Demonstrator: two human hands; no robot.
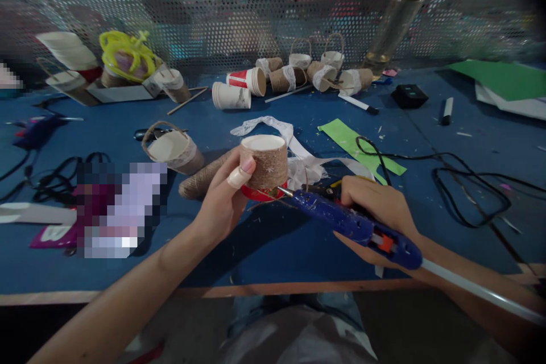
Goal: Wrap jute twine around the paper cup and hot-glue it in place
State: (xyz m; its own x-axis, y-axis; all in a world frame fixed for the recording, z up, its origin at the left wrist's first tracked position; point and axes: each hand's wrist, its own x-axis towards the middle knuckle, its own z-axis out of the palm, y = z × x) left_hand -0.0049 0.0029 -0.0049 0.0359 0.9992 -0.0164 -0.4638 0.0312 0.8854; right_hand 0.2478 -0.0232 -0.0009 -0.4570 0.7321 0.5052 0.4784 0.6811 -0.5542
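Note:
My left hand [226, 199] is closed around a paper cup [265, 165] wrapped mostly in brown twine, with a red band of bare cup showing at its lower end. A bandage covers the thumb. In my right hand [379, 205] is a blue hot glue gun [341, 217], with a long clear glue stick [478, 290] sticking out of its back. The gun's nozzle is at the lower edge of the twine. Behind my left hand lies a roll of twine [205, 176], partly hidden. A finished-looking twine basket [177, 151] with a handle stands beyond it.
White lace ribbon [294, 136] and a green paper piece [358, 148] lie behind the cup. Black cord [464, 205] loops at right. Several small twine baskets [324, 74], stacked paper cups [232, 95] and a water bottle [394, 17] stand along the perforated metal screen [205, 5].

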